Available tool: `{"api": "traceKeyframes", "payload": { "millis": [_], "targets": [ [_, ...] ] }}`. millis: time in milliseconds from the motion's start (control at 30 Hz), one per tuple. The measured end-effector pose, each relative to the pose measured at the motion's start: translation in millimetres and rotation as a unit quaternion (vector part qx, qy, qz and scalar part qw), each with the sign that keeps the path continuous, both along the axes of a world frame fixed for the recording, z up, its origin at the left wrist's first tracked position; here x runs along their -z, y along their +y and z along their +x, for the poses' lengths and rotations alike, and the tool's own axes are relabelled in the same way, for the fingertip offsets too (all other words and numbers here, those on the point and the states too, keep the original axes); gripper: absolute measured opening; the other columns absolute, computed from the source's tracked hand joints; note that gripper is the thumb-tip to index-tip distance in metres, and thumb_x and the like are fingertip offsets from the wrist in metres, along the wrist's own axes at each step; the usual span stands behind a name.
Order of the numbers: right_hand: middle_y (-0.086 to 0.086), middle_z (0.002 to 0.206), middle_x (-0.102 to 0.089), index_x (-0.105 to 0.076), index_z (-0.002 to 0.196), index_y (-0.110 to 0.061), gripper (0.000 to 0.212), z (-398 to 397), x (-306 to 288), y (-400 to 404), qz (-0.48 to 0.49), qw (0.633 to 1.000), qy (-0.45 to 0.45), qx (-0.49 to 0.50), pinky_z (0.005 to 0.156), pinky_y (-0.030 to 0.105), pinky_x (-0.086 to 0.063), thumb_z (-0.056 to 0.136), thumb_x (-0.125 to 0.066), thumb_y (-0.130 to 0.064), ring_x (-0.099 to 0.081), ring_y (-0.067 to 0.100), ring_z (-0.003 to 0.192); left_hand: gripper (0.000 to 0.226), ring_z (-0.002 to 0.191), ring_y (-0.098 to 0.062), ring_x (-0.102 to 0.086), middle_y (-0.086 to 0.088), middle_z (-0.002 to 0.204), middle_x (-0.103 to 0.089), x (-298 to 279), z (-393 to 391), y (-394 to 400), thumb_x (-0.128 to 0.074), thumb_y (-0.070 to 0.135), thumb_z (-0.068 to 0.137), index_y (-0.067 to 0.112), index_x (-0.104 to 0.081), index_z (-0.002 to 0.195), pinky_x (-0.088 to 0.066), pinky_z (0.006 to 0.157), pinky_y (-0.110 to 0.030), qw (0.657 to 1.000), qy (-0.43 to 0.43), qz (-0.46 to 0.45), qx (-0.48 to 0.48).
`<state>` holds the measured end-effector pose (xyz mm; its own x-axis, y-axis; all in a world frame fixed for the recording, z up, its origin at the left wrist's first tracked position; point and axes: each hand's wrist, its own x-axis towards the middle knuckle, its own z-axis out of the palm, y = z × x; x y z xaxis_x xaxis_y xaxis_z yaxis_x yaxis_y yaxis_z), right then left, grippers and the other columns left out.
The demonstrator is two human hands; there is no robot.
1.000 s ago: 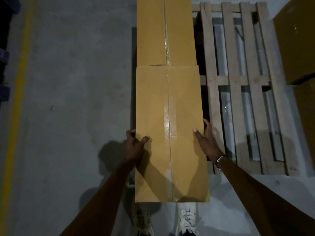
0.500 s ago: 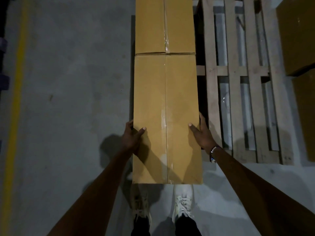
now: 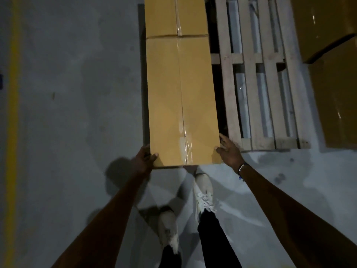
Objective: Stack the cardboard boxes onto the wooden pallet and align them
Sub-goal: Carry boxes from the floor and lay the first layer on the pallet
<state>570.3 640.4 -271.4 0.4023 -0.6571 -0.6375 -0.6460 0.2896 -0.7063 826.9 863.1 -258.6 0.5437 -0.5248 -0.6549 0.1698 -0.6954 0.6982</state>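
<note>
Your left hand (image 3: 144, 158) grips the near-left corner of the near box (image 3: 181, 101), thumb on top and fingers wrapped down the side wall. Your right hand (image 3: 229, 150) lies against the near-right corner with its fingers fairly straight, thumb touching the top edge, not curled round anything. A beaded bracelet (image 3: 241, 169) sits on that wrist.

The near box lies flat along the left side of the wooden pallet (image 3: 257, 105), its long axis running straight away from you, parallel to the pallet slats, with the taped seam down the middle of the top. Its far end butts against a second box (image 3: 174, 16) lying on the same line, seams nearly matching. Its near end reaches about level with the pallet's front edge.

To the right of the pallet, two darker boxes (image 3: 332, 74) stand on the grey floor (image 3: 77, 93). Your white shoes (image 3: 203, 192) are just below the box's near end. A yellow line (image 3: 12, 113) runs along the far left.
</note>
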Motion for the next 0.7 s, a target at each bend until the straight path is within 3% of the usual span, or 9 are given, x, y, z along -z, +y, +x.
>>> {"api": "traceKeyframes", "payload": {
  "millis": [67,167,200,267,333,400,467,567,700],
  "targets": [
    [0.010,0.163,-0.040,-0.035,0.162,-0.014,0.062,-7,4,11,0.012,1.000,-0.002,0.013,0.118,0.044,-0.039,0.105,-0.056,0.001,-0.039,0.028,0.150,0.049,0.112,-0.034,-0.067,-0.012,0.130,-0.064,4,-4,9,-0.066,0.028,0.103,0.016,-0.050,0.148,-0.061,0.091,-0.048,1.000,-0.012,0.003,0.016],
    [0.007,0.164,-0.040,-0.036,0.162,-0.018,0.062,-13,13,21,0.014,0.998,-0.029,0.056,0.121,0.054,-0.038,0.105,-0.057,-0.002,-0.038,0.027,0.152,0.049,0.093,-0.021,-0.068,-0.005,0.124,-0.063,5,-8,13,-0.065,0.027,0.104,0.016,-0.051,0.149,-0.062,0.063,-0.023,0.999,-0.036,-0.008,0.004],
    [0.008,0.164,-0.040,-0.037,0.162,-0.020,0.063,-14,16,21,0.015,0.997,-0.039,0.072,0.119,0.056,-0.041,0.105,-0.059,-0.002,-0.039,0.028,0.151,0.049,0.094,-0.020,-0.068,-0.005,0.125,-0.064,7,-7,14,-0.065,0.027,0.103,0.016,-0.052,0.149,-0.062,0.063,-0.022,0.999,-0.036,-0.021,0.003],
    [0.009,0.164,-0.040,-0.038,0.162,-0.023,0.065,-17,21,22,0.022,0.995,-0.046,0.088,0.104,0.056,-0.055,0.104,-0.062,-0.005,-0.041,0.028,0.150,0.048,0.104,-0.022,-0.070,-0.006,0.128,-0.066,10,-7,18,-0.066,0.028,0.103,0.017,-0.054,0.148,-0.065,0.075,-0.033,0.999,-0.024,-0.047,0.002],
    [0.011,0.164,-0.041,-0.036,0.163,-0.025,0.067,-18,22,21,0.024,0.995,-0.052,0.079,0.080,0.038,-0.065,0.104,-0.063,-0.007,-0.041,0.028,0.150,0.047,0.105,-0.019,-0.070,-0.005,0.127,-0.066,10,-8,20,-0.067,0.026,0.102,0.016,-0.056,0.146,-0.066,0.078,-0.038,0.998,-0.018,-0.055,-0.009],
    [0.013,0.164,-0.042,-0.036,0.164,-0.025,0.067,-21,23,21,0.011,0.996,-0.054,0.064,0.066,0.021,-0.062,0.104,-0.062,-0.007,-0.040,0.028,0.151,0.049,0.102,-0.017,-0.069,-0.004,0.126,-0.064,11,-9,20,-0.068,0.024,0.101,0.014,-0.055,0.148,-0.065,0.075,-0.034,0.998,-0.016,-0.054,-0.021],
    [0.012,0.165,-0.040,-0.035,0.164,-0.025,0.067,-22,24,21,0.003,0.997,-0.051,0.057,0.063,0.017,-0.060,0.105,-0.062,-0.007,-0.038,0.027,0.152,0.051,0.104,-0.020,-0.067,-0.002,0.125,-0.062,10,-11,19,-0.068,0.023,0.101,0.012,-0.054,0.149,-0.065,0.078,-0.038,0.998,-0.020,-0.057,-0.024],
    [0.009,0.164,-0.043,-0.035,0.164,-0.029,0.068,-21,23,21,0.014,0.997,-0.055,0.054,0.068,0.029,-0.065,0.105,-0.061,-0.009,-0.044,0.029,0.149,0.052,0.106,-0.023,-0.068,-0.002,0.126,-0.063,10,-11,17,-0.069,0.025,0.101,0.009,-0.055,0.148,-0.063,0.086,-0.045,0.997,-0.025,-0.057,-0.039],
    [0.005,0.165,-0.043,-0.030,0.166,-0.027,0.069,-7,13,17,0.030,0.996,-0.069,0.055,0.067,0.027,-0.064,0.106,-0.058,-0.006,-0.047,0.031,0.146,0.054,0.111,-0.025,-0.068,-0.013,0.139,-0.063,9,-5,5,-0.070,0.026,0.100,0.010,-0.054,0.149,-0.064,0.088,-0.047,0.996,-0.023,-0.047,-0.072]
  ]
}}
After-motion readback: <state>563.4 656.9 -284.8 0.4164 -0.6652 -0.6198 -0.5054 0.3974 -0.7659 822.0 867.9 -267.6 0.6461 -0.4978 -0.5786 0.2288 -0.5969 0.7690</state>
